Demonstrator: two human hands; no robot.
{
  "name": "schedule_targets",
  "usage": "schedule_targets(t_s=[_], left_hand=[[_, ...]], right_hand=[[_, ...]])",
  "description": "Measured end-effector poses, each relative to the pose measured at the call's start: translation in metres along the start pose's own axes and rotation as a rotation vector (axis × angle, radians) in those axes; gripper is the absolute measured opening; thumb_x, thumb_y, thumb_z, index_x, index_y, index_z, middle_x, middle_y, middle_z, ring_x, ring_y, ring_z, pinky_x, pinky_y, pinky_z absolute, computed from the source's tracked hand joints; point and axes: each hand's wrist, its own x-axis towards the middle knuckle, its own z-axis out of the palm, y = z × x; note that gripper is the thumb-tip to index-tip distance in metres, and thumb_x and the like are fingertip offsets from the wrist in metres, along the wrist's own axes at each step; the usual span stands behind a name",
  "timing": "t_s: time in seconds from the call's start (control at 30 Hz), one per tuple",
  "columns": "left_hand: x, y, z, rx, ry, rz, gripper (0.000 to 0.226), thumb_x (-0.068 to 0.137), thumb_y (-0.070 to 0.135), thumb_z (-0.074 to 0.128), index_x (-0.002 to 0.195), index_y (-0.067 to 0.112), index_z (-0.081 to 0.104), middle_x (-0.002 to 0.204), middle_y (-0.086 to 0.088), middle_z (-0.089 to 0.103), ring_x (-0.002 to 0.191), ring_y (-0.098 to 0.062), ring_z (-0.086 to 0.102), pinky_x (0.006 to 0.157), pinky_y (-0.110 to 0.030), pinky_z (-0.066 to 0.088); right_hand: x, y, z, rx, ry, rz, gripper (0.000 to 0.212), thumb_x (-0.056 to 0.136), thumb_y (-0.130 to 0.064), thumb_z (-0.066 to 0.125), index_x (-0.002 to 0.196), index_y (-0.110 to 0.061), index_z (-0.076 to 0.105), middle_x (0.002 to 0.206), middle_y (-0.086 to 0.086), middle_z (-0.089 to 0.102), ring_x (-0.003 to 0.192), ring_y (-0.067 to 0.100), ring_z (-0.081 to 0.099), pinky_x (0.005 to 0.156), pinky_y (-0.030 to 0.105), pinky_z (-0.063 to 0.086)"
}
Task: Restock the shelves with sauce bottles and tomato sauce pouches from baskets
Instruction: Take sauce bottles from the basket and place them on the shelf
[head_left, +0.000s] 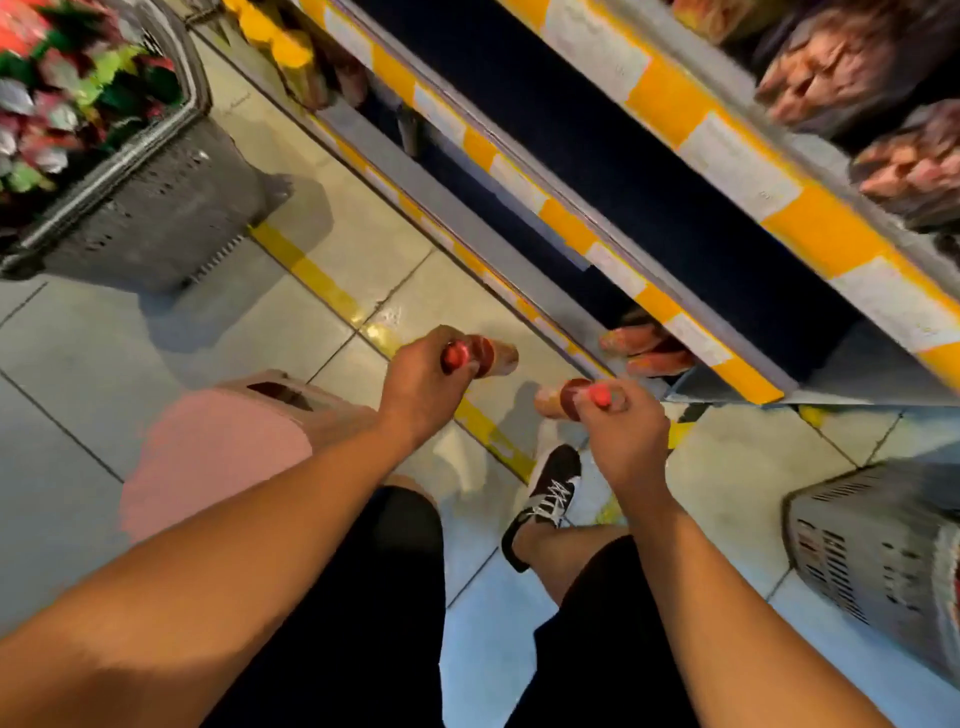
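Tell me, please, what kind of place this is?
Most likely a shop aisle. Tiered shelves carry yellow price strips and packaged goods, grey shopping baskets stand on the tiled floor, and each hand, left and right, holds a sauce bottle.

A pale tiled floor (93, 343) with dark grout lines is crossed by a yellow painted stripe (317, 280) running diagonally from the upper left toward the lower right. A grey perforated plastic basket (156, 208) filled with red and green pouches is set on it at the upper left. A second grey perforated plastic basket (872, 561) is seen at the right edge. A black laced shoe (545, 499) is planted near the stripe, and a pink plastic stool (218, 447) is stood at the centre left.

A tiered metal shelf unit (727, 171) edged in yellow and white strips rises along the right.
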Motion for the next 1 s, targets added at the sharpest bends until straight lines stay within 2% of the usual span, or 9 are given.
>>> schedule_targets(t_s=[0.03, 0.17, 0.33, 0.5, 0.7, 0.8, 0.9, 1.0], left_hand=[[0.016, -0.001, 0.012, 0.003, 0.015, 0.055, 0.027, 0.086, 0.031, 0.078, 0.11, 0.025, 0.07, 0.097, 0.0, 0.075, 0.09, -0.023, 0.068, 0.076, -0.032, 0.051], [0.077, -0.007, 0.057, 0.013, 0.077, 0.212, 0.024, 0.086, 0.037, 0.075, 0.106, 0.027, 0.069, 0.096, 0.006, 0.073, 0.087, -0.017, 0.066, 0.078, -0.034, 0.052], [0.144, -0.018, 0.109, -0.009, 0.118, 0.382, 0.024, 0.087, 0.036, 0.074, 0.104, 0.022, 0.067, 0.09, 0.004, 0.07, 0.084, -0.022, 0.065, 0.075, -0.037, 0.053], [0.178, -0.022, 0.138, -0.024, 0.113, 0.387, 0.023, 0.088, 0.037, 0.075, 0.106, 0.027, 0.066, 0.097, 0.004, 0.073, 0.092, -0.02, 0.068, 0.086, -0.041, 0.057], [0.184, -0.015, 0.142, -0.029, 0.068, 0.358, 0.019, 0.089, 0.03, 0.077, 0.103, 0.022, 0.069, 0.095, 0.005, 0.071, 0.089, -0.017, 0.066, 0.086, -0.043, 0.059], [0.189, -0.007, 0.153, -0.029, 0.056, 0.378, 0.022, 0.089, 0.029, 0.078, 0.108, 0.021, 0.07, 0.099, 0.004, 0.071, 0.091, -0.015, 0.065, 0.089, -0.038, 0.058], [0.197, 0.002, 0.167, -0.035, 0.055, 0.414, 0.027, 0.088, 0.029, 0.08, 0.112, 0.021, 0.07, 0.105, 0.002, 0.073, 0.095, -0.014, 0.066, 0.09, -0.034, 0.057], [0.207, 0.009, 0.175, -0.047, 0.061, 0.439, 0.025, 0.087, 0.028, 0.081, 0.109, 0.021, 0.07, 0.1, 0.003, 0.073, 0.091, -0.013, 0.067, 0.088, -0.035, 0.057]], right_hand=[[0.019, 0.004, 0.008, 0.004, 0.003, 0.001, 0.014, 0.082, -0.025, 0.08, 0.085, -0.024, 0.067, 0.075, -0.012, 0.062, 0.075, 0.001, 0.058, 0.068, 0.023, 0.043], [0.074, 0.024, 0.038, -0.026, 0.055, -0.034, 0.019, 0.08, -0.028, 0.08, 0.085, -0.02, 0.064, 0.078, -0.002, 0.065, 0.077, 0.019, 0.059, 0.072, 0.034, 0.046], [0.123, 0.035, 0.069, 0.034, 0.174, -0.055, 0.011, 0.076, -0.032, 0.073, 0.082, -0.025, 0.068, 0.08, -0.01, 0.068, 0.078, 0.01, 0.063, 0.07, 0.036, 0.053], [0.135, 0.044, 0.095, -0.1, 0.215, -0.132, 0.015, 0.077, -0.036, 0.071, 0.086, -0.027, 0.064, 0.079, -0.008, 0.066, 0.077, 0.019, 0.062, 0.067, 0.038, 0.05], [0.127, 0.053, 0.092, -0.071, 0.291, -0.104, 0.012, 0.083, -0.029, 0.074, 0.088, -0.027, 0.063, 0.075, -0.007, 0.062, 0.073, 0.019, 0.059, 0.064, 0.036, 0.047], [0.135, 0.05, 0.091, -0.03, 0.36, -0.054, 0.012, 0.085, -0.026, 0.075, 0.09, -0.026, 0.064, 0.08, -0.005, 0.065, 0.077, 0.02, 0.062, 0.069, 0.038, 0.052], [0.146, 0.046, 0.09, -0.008, 0.405, -0.035, 0.012, 0.089, -0.023, 0.074, 0.093, -0.026, 0.063, 0.085, -0.009, 0.063, 0.084, 0.017, 0.063, 0.072, 0.031, 0.047], [0.156, 0.045, 0.09, 0.019, 0.448, -0.021, 0.013, 0.092, -0.025, 0.074, 0.098, -0.028, 0.063, 0.089, -0.013, 0.062, 0.09, 0.014, 0.063, 0.081, 0.033, 0.053]])
